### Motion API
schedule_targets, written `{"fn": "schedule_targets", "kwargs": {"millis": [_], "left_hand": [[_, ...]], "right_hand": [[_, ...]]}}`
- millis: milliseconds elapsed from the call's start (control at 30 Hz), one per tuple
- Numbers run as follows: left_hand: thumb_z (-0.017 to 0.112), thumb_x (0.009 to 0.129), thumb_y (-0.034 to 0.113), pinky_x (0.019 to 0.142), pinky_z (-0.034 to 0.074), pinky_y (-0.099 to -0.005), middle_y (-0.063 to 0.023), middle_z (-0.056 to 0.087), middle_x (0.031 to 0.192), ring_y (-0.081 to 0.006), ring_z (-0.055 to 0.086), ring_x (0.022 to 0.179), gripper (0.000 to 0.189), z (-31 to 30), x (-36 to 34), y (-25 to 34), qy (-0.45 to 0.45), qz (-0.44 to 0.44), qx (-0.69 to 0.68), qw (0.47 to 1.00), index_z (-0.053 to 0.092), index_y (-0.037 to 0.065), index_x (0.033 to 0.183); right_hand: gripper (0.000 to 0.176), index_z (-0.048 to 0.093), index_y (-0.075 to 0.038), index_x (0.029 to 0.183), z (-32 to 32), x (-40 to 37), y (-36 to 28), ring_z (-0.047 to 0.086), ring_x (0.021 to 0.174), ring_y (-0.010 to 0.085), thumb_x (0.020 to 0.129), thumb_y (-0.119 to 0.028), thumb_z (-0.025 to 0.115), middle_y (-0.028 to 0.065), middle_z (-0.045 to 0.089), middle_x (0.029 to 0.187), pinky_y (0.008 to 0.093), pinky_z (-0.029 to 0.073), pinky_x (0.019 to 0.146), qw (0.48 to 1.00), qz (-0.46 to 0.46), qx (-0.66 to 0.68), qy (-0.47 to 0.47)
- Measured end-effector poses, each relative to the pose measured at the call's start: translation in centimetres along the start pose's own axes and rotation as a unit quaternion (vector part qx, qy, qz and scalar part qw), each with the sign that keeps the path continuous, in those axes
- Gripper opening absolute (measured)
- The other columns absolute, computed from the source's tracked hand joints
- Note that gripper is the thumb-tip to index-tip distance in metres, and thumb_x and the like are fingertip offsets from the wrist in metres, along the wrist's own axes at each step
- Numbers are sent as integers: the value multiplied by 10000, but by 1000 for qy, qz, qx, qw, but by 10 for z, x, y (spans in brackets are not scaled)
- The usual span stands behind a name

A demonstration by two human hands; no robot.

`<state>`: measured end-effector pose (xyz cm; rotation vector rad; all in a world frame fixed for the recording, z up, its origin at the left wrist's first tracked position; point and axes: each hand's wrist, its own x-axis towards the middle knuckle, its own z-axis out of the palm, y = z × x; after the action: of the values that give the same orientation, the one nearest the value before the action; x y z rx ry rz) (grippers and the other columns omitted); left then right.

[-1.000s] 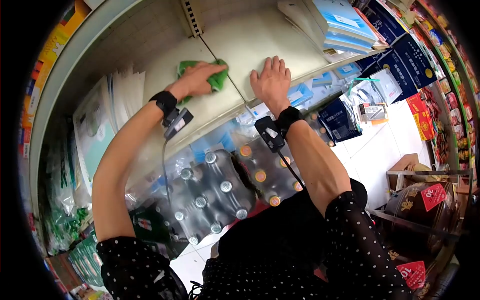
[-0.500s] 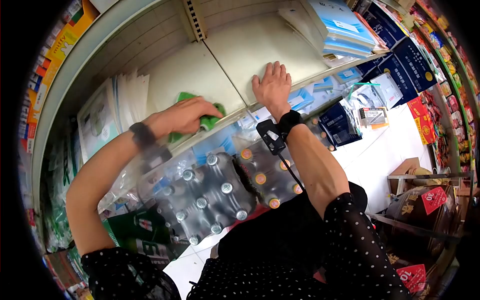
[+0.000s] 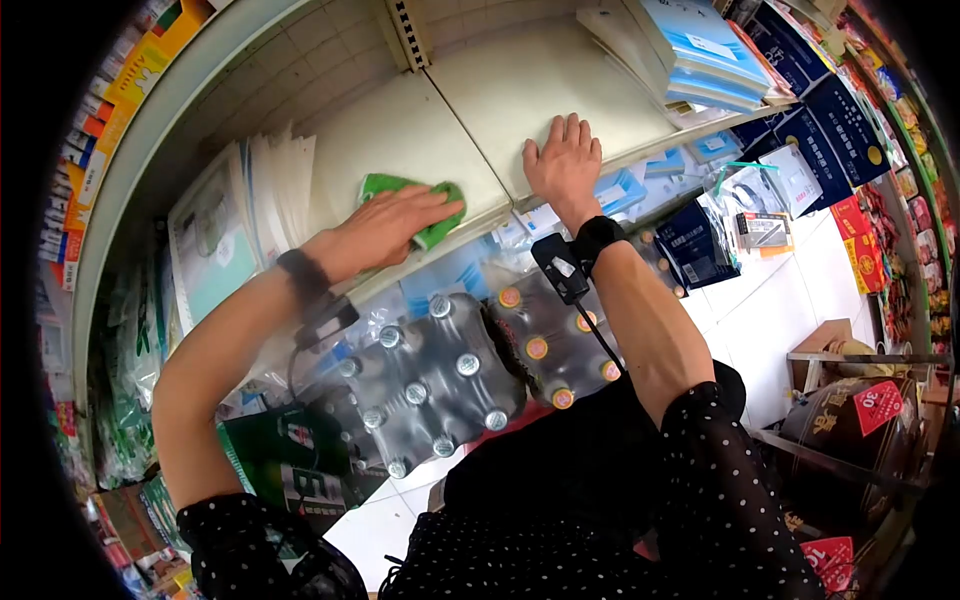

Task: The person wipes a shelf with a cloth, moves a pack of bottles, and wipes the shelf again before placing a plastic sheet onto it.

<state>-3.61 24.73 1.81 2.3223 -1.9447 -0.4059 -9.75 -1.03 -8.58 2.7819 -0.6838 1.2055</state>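
My left hand (image 3: 385, 231) is on a green cloth (image 3: 436, 226) at the front edge of the cream metal shelf (image 3: 405, 135), fingers pressed over the fabric. Parts of the cloth stick out above the knuckles and past the fingertips. My right hand (image 3: 563, 172) lies flat on the shelf board, to the right of the seam between two panels, with its fingers a little spread and nothing in it. Both wrists wear dark bands with small devices.
Upright folders (image 3: 240, 215) stand on the shelf's left, and blue-white booklets (image 3: 705, 60) are stacked on its right. Below are shrink-wrapped bottles (image 3: 430, 375), more bottles with orange caps (image 3: 545, 340) and dark blue boxes (image 3: 690, 245). A brown jar (image 3: 850, 420) sits lower right.
The left hand's fingers have straightened over the cloth, and more of the cloth shows beyond them. My right hand stays flat on the shelf. The whole view has shifted slightly.
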Motion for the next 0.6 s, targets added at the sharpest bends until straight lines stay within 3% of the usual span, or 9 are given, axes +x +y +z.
{"fn": "schedule_targets", "kwargs": {"millis": [67,167,267,300,400,467,500,600], "left_hand": [[494,708,-104,1049,366,-492,-159,474,1401,-334,403,1319,721,5,24,-6,-5,-32,-24,999,445,105,1396],[500,710,-80,1034,391,-469,-176,501,1355,-342,443,1270,704,12,57,-22,34,-35,-21,999,429,67,1395],[522,725,-48,1018,416,-438,-201,509,1327,-350,463,1242,654,19,79,-26,104,-101,11,989,428,7,1370],[536,773,32,1011,424,-428,-230,506,1319,-366,474,1231,581,25,89,-34,122,-108,58,985,425,-57,1336],[542,805,105,996,438,-423,-245,548,1257,-377,496,1208,540,8,116,-32,94,-259,18,961,447,-78,1304],[531,792,110,924,475,-446,-297,581,1183,-402,567,1102,508,4,131,-32,93,-302,39,948,463,-84,1257],[543,772,104,867,503,-430,-306,610,1109,-392,600,1044,487,8,133,-31,122,-298,67,945,492,-114,1205],[547,769,98,818,521,-408,-300,643,1009,-384,630,977,462,-5,121,-7,60,-256,105,959,509,-156,1153]], "right_hand": [[493,555,34,1093,-6,2,-1,469,1083,327,806,-366,575,168,527,1087,472,371,892,999,17,24,-38],[612,497,20,1301,-15,7,-1,408,1308,400,875,-419,515,242,459,1387,529,312,1069,981,62,51,-178],[614,489,21,1303,-10,4,-1,401,1312,401,877,-420,522,240,450,1394,528,318,1066,988,52,34,-143],[617,485,22,1305,-6,4,-2,400,1312,402,878,-422,523,239,450,1393,527,321,1065,989,46,31,-135],[638,467,39,1316,0,2,2,382,1323,404,876,-420,511,247,430,1408,522,304,1071,989,41,34,-137],[666,450,70,1330,-4,4,3,352,1343,407,868,-408,483,265,389,1442,516,261,1090,982,48,53,-172],[647,461,73,1314,-4,4,2,380,1317,413,859,-385,492,273,425,1407,521,277,1075,987,37,51,-148],[624,479,79,1287,-8,7,2,399,1292,418,852,-368,497,276,455,1375,526,297,1055,986,32,65,-151]]}}
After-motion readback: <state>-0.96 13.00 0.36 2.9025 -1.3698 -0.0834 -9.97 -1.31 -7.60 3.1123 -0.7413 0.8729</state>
